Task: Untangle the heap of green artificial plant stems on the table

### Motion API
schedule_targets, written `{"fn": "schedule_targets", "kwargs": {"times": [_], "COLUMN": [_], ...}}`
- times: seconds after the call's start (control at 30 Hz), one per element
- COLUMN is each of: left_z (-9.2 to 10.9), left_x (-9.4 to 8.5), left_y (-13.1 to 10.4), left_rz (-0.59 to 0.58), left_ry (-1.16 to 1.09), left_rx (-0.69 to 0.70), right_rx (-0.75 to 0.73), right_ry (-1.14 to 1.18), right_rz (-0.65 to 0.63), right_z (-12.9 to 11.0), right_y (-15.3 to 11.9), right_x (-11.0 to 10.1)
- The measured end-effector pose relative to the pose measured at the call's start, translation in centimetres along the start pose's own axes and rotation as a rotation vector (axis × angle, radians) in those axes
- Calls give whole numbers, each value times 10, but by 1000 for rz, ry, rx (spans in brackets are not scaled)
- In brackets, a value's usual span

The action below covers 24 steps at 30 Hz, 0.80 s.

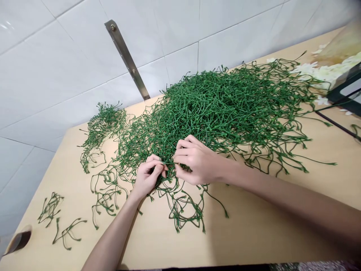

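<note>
A large heap of thin green artificial stems [214,105] spreads over the wooden table [242,229]. At the heap's front edge, my left hand [150,174] is closed, with a green stem pinched between thumb and fingers. Just to its right is my right hand [196,160], its fingers curled together at the stems; what sits between its fingertips is too small to make out. A loose cluster of stems [187,212] lies in front of my hands.
Smaller stem piles lie on the left [50,209]. A dark cup-like object [21,241] stands at the left edge. White flowers [332,71] and a black-edged object [345,90] are at the right. A metal bracket [126,58] is on the tiled wall.
</note>
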State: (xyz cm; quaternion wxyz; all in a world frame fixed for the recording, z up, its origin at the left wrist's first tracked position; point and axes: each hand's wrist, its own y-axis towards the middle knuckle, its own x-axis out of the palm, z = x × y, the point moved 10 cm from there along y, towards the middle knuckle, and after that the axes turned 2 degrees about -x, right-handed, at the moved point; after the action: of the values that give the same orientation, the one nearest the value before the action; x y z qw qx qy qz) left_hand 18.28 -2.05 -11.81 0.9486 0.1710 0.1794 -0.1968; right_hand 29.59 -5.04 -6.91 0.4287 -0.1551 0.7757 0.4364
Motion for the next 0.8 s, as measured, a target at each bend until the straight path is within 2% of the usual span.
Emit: {"fn": "schedule_targets", "kwargs": {"times": [0.5, 0.67, 0.8], "left_z": [5, 7, 9], "left_x": [7, 8, 10], "left_y": [-1, 1, 3], "left_rz": [-61, -89, -101], "left_ry": [181, 134, 83], "left_rx": [25, 8, -2], "right_rx": [-15, -104, -124], "right_ry": [-31, 29, 119], "right_rz": [-19, -39, -70], "right_z": [-3, -12, -9], "right_y": [-1, 0, -1], "right_x": [6, 6, 10]}}
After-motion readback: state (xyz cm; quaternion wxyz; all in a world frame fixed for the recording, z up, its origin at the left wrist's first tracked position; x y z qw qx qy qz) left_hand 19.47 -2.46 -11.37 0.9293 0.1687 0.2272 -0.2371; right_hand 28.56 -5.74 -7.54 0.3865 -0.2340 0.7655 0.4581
